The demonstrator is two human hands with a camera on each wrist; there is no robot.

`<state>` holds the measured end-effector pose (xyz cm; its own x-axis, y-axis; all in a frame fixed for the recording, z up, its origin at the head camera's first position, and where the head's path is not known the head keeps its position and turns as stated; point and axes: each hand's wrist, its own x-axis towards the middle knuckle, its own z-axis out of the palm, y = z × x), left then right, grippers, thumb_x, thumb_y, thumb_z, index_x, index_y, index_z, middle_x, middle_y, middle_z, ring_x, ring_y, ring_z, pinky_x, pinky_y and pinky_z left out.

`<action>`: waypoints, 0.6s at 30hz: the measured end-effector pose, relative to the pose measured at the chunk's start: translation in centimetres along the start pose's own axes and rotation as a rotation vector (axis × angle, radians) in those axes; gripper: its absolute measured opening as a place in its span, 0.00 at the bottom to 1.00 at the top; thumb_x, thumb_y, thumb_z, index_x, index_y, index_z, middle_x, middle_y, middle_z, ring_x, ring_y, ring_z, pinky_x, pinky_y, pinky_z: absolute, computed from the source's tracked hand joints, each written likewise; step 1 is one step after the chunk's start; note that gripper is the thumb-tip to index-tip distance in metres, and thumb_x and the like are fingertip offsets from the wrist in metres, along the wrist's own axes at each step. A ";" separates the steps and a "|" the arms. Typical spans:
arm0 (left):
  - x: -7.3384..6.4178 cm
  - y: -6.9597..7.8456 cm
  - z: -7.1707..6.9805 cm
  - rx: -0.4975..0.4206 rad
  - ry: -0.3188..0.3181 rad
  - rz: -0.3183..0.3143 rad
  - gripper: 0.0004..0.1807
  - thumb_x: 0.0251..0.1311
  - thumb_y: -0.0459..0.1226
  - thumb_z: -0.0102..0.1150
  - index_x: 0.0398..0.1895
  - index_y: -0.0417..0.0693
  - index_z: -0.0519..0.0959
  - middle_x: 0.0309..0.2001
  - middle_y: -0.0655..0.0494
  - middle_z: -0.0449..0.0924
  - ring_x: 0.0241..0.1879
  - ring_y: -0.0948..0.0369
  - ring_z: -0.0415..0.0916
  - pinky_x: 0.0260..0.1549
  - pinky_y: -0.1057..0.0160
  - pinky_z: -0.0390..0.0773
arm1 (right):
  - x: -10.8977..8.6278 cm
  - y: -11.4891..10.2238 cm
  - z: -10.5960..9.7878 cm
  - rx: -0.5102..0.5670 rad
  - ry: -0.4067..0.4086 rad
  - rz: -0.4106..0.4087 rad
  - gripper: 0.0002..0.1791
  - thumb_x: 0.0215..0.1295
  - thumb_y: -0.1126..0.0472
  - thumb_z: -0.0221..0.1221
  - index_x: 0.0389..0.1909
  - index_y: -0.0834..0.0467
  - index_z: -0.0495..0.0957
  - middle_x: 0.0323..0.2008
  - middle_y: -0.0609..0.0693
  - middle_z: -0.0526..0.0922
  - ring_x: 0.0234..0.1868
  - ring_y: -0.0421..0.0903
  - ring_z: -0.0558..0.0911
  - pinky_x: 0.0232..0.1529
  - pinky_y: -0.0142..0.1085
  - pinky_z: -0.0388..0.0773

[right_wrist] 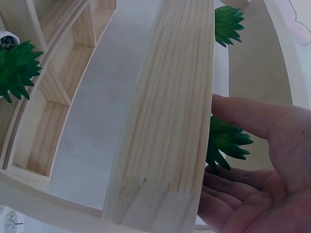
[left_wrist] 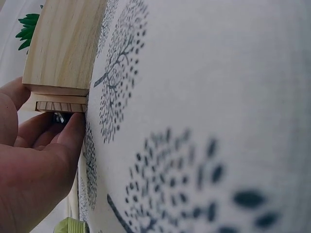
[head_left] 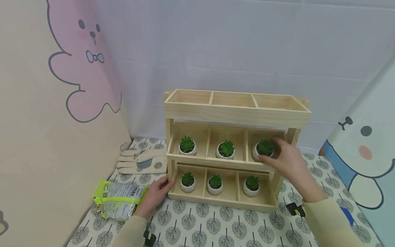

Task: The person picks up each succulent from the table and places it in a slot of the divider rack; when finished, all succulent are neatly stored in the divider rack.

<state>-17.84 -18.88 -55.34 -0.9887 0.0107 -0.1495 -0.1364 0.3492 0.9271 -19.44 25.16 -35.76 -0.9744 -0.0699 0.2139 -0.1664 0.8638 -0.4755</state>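
A three-tier wooden plant stand (head_left: pixel 237 115) stands on the table. My right hand (head_left: pixel 288 156) reaches into the middle tier's right compartment, thumb and fingers around a potted succulent (head_left: pixel 265 148) in a white pot. In the right wrist view a board hides that pot, while green leaves (right_wrist: pixel 226 141) show between thumb and fingers. My left hand (head_left: pixel 155 195) grips the stand's lower left corner, thumb at the front and fingers behind the upright. Two more potted succulents (head_left: pixel 226 150) sit in the middle tier's other compartments. In the bottom tier, each compartment holds one potted succulent (head_left: pixel 215 183).
Pale work gloves (head_left: pixel 140 161) lie left of the stand, with a green and grey plastic bag (head_left: pixel 120 200) nearer to me beside my left forearm. A blue object (head_left: pixel 347 215) shows partly past my right sleeve. White cloth hangs close behind the stand.
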 end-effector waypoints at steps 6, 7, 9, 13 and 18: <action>0.1 0.0 0.0 0.002 -0.002 0.011 0.32 0.75 0.47 0.62 0.77 0.44 0.69 0.73 0.42 0.70 0.73 0.44 0.65 0.73 0.44 0.64 | -0.7 0.0 -0.1 -0.012 0.011 -0.022 0.48 0.62 0.47 0.75 0.71 0.74 0.66 0.50 0.71 0.82 0.48 0.64 0.81 0.49 0.63 0.80; 0.1 0.0 0.0 0.003 -0.003 0.013 0.32 0.75 0.47 0.62 0.77 0.44 0.69 0.73 0.42 0.70 0.73 0.44 0.65 0.73 0.44 0.64 | -0.8 0.0 -0.2 -0.012 0.010 -0.024 0.48 0.62 0.47 0.74 0.71 0.74 0.66 0.52 0.72 0.81 0.49 0.65 0.81 0.50 0.64 0.80; 0.1 0.1 0.0 0.009 -0.004 0.017 0.32 0.75 0.46 0.61 0.77 0.44 0.69 0.73 0.42 0.70 0.74 0.44 0.65 0.72 0.44 0.64 | -1.0 0.0 -0.2 -0.010 0.003 -0.025 0.49 0.63 0.47 0.74 0.72 0.74 0.65 0.55 0.73 0.80 0.52 0.68 0.81 0.52 0.65 0.79; 0.0 0.3 -0.2 0.022 -0.004 0.012 0.32 0.76 0.46 0.60 0.77 0.44 0.69 0.73 0.42 0.70 0.74 0.43 0.64 0.73 0.43 0.63 | -1.2 -0.1 -0.2 -0.001 -0.017 -0.021 0.49 0.66 0.46 0.72 0.74 0.73 0.63 0.62 0.75 0.76 0.57 0.72 0.79 0.55 0.66 0.79; -0.2 0.6 -0.5 0.063 -0.005 -0.001 0.31 0.77 0.46 0.59 0.77 0.44 0.69 0.74 0.41 0.69 0.74 0.42 0.63 0.73 0.41 0.62 | -1.9 0.0 0.0 0.004 -0.004 -0.045 0.48 0.68 0.45 0.70 0.74 0.73 0.63 0.63 0.76 0.75 0.57 0.73 0.79 0.54 0.67 0.78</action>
<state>-17.72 -19.13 -54.55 -0.9881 0.0150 -0.1528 -0.1335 0.4075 0.9034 -17.55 25.28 -36.11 -0.9666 -0.1104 0.2313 -0.2102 0.8577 -0.4693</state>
